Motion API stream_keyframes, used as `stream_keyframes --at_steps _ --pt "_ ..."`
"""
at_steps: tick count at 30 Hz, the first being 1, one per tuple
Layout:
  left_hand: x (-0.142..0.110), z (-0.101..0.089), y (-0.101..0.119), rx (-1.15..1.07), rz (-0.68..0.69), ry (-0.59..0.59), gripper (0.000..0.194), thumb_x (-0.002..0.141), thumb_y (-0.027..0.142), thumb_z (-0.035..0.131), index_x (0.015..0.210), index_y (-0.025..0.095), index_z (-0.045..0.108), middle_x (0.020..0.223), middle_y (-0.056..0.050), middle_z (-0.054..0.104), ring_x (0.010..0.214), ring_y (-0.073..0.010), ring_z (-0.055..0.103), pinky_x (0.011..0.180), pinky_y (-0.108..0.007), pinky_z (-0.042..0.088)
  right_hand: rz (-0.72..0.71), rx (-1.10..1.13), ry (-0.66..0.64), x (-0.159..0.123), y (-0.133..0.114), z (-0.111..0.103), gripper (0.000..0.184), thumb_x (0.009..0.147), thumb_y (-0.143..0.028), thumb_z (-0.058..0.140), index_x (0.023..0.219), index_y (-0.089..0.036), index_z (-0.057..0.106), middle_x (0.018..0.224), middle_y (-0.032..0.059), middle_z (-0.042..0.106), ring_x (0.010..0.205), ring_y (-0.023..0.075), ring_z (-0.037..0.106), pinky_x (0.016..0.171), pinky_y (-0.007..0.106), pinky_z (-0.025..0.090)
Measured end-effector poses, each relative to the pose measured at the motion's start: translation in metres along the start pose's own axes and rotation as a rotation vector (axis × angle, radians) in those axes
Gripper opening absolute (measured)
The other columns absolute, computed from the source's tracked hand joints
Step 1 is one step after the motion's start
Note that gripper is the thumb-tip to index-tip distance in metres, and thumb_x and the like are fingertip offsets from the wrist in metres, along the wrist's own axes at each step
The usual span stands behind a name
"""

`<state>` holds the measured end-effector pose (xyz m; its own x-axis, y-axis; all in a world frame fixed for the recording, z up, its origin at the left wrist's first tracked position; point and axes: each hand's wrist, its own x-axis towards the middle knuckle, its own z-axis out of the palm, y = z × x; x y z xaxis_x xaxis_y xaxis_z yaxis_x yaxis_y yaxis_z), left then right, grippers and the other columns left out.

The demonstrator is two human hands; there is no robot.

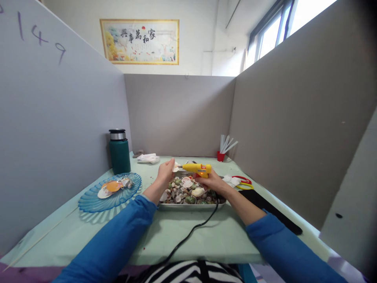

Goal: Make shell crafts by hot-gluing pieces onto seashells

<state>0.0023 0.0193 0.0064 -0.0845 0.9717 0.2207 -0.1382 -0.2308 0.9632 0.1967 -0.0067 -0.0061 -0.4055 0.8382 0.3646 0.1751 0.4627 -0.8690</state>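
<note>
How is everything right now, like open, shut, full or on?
White shell: pinched in left hand
Glue gun: held in right hand, orange light on
Tray: full of shells
Blue plate: bearing more shells
Bottle: upright, lid on
Red cup: upright, holding white sticks
Scissors: open or shut, can't tell

Left partition (pixel 88 102), up and left of the left hand (pixel 165 173): handwritten purple number "149" (pixel 40 38); mark before it cut off. Yellow-bordered wall poster (pixel 139 41), high beyond the left hand: black characters, left to right, 興, 事, 萬, 和, 家; smaller script illegible. Yellow glue gun (pixel 191 168), in the right hand (pixel 210 181): marking too small to read.
</note>
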Motion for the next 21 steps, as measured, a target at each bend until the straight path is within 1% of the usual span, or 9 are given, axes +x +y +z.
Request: stream_keyframes --at_steps 4,10,15,21 --pt "-0.0009 -0.0003 0.0001 0.001 0.001 0.004 0.033 0.081 0.043 0.048 0.061 0.018 0.041 0.036 0.008 0.028 0.027 -0.0030 0.020 0.032 -0.017 0.011 -0.004 0.027 -0.023 -0.0001 0.0005 0.0001 0.019 0.068 -0.027 0.061 0.080 -0.014 0.057 0.059 -0.0033 0.051 0.040 0.0043 0.038 0.037 0.017 0.033" --pt "-0.0026 0.0021 0.0028 0.069 0.019 0.003 0.034 0.080 0.041 0.048 0.057 0.018 0.038 0.037 0.007 0.029 0.027 -0.0027 0.020 0.032 -0.017 0.011 -0.011 0.012 0.020 0.0021 0.0037 -0.0007 0.019 0.068 -0.028 0.060 0.081 -0.014 0.058 0.060 -0.0029 0.053 0.040 0.0044 0.037 0.037 0.018 0.034" --pt "-0.0056 0.0041 0.0055 0.068 0.006 -0.015 0.034 0.080 0.040 0.048 0.057 0.018 0.036 0.039 0.007 0.029 0.028 -0.0022 0.020 0.032 -0.017 0.009 -0.014 -0.010 0.038 0.0026 0.0036 -0.0012 0.020 0.069 -0.029 0.059 0.082 -0.013 0.060 0.051 -0.0053 0.047 0.038 0.0051 0.037 0.038 0.018 0.034" --pt "-0.0047 0.0031 0.0034 0.076 -0.004 -0.034 0.035 0.079 0.043 0.050 0.058 0.017 0.038 0.039 0.007 0.030 0.028 -0.0021 0.020 0.032 -0.017 0.010 -0.001 -0.001 0.036 0.0023 0.0001 -0.0015 0.019 0.068 -0.028 0.060 0.080 -0.013 0.059 0.047 -0.0065 0.042 0.037 0.0056 0.037 0.037 0.018 0.034"
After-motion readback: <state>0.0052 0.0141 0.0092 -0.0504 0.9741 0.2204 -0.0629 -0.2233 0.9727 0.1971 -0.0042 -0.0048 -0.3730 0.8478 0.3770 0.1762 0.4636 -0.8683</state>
